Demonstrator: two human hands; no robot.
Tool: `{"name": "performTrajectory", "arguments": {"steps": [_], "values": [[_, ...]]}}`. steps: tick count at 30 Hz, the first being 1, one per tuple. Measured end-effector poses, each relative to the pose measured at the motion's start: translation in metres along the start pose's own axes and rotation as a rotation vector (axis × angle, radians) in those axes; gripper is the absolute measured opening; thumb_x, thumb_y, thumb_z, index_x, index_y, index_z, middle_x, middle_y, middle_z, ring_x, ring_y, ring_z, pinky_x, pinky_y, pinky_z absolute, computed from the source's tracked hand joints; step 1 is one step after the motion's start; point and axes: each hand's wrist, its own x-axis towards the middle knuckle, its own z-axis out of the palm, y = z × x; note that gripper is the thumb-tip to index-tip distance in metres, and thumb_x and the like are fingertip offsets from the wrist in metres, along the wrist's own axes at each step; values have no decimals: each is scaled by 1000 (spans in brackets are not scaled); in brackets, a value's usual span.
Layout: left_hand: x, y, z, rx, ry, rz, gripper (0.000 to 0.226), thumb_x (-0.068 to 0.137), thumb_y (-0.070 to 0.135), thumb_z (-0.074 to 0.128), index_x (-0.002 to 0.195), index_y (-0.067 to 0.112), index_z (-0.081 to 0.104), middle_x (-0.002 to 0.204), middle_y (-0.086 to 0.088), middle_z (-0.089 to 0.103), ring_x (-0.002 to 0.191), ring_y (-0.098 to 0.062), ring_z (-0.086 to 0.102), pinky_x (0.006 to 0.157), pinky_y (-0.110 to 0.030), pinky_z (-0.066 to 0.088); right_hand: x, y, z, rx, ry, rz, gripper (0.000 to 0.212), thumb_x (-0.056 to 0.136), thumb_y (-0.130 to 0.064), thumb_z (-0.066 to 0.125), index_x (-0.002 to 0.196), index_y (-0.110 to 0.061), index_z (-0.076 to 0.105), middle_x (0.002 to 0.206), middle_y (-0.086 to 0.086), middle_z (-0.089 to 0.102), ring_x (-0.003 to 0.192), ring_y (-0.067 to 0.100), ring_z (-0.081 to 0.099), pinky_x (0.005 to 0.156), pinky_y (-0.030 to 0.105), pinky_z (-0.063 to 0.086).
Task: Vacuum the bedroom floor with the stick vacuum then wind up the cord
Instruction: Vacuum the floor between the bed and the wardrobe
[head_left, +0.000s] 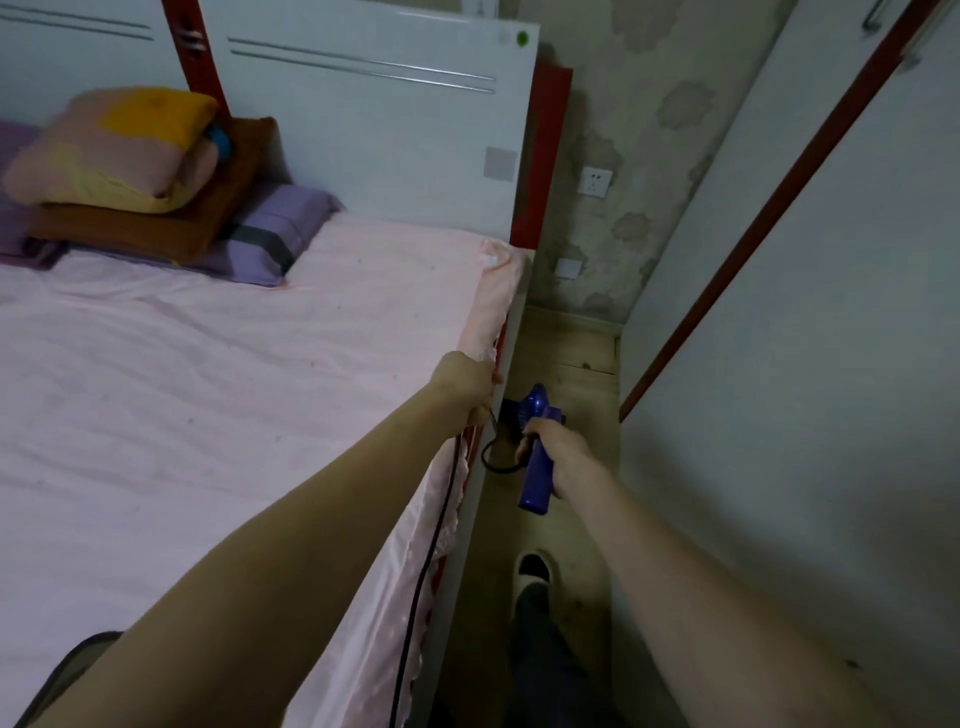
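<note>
My right hand (558, 454) grips the purple handle of the stick vacuum (537, 457), which points down into the narrow strip of wooden floor (571, 364) between the bed and the wardrobe. The vacuum's lower part is hidden behind the handle. My left hand (467, 382) is at the edge of the bed and holds the black cord (436, 530), which runs back along the bed's side toward me and also loops over to the vacuum handle.
The bed (234, 389) with a pink sheet fills the left. Folded blankets (124, 156) and a purple pillow (275, 234) lie by the white headboard. The white wardrobe (805, 312) closes the right side. A wall socket (595, 182) is on the far wall. My slippered foot (535, 571) stands in the aisle.
</note>
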Motion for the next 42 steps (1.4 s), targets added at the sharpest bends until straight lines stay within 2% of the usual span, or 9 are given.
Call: {"name": "performTrajectory", "arguments": {"steps": [7,10,13,20,28,30,34,40,42], "values": [[76,61,26,-33,0,-26,25,101,16,43,100,-2,61,59,-4,39,35,-10,35,31,-16,27,77,-64,4,-14,-21,33,19,87,-11,59,105,-5,54,88,13,54,73,24,54,81,37,50],[111,95,35,-52,-3,-31,25,101,15,43,99,-2,61,56,-4,37,28,-7,32,30,-15,26,108,-111,6,2,-36,37,26,86,-11,59,111,-4,57,90,13,57,80,27,57,88,42,52],[143,125,40,-26,23,-37,26,100,14,44,104,-3,63,57,-5,37,38,-12,34,30,-17,27,132,-157,14,55,-49,26,33,84,-8,61,116,-3,55,86,13,61,75,27,61,76,40,56],[193,154,42,30,57,-92,26,99,16,48,101,-3,64,56,-5,36,36,-11,30,31,-15,25,180,-211,9,-85,-48,24,43,85,-11,61,126,-2,51,116,21,62,105,35,63,94,48,51],[208,146,44,128,25,-142,32,99,21,48,112,-5,62,64,-6,37,46,-14,29,34,-18,27,199,-222,-27,-288,16,2,12,89,-11,60,98,-4,58,70,11,62,63,24,63,81,40,56],[205,142,44,144,15,-142,31,98,20,50,114,-4,60,67,-7,38,48,-15,32,34,-20,28,194,-217,-29,-322,33,-24,16,89,-13,61,101,-4,58,77,12,63,67,24,63,76,39,55],[191,130,38,189,-9,-100,31,98,19,49,114,-6,60,68,-7,40,49,-17,34,39,-22,29,180,-196,-35,-410,82,-13,32,85,-13,63,116,-6,54,111,20,64,92,30,63,89,45,54],[167,114,24,235,-34,-49,27,96,9,50,115,-7,61,77,-11,43,53,-16,32,55,-24,43,141,-176,-30,-427,62,-49,35,81,-8,65,113,-7,53,114,21,62,98,33,63,88,44,54],[157,109,22,234,-40,-30,26,96,9,51,114,-6,61,84,-13,47,53,-16,33,52,-25,45,118,-166,-27,-443,46,-53,38,79,-6,66,114,-8,52,110,21,62,94,32,64,76,41,57]]}}
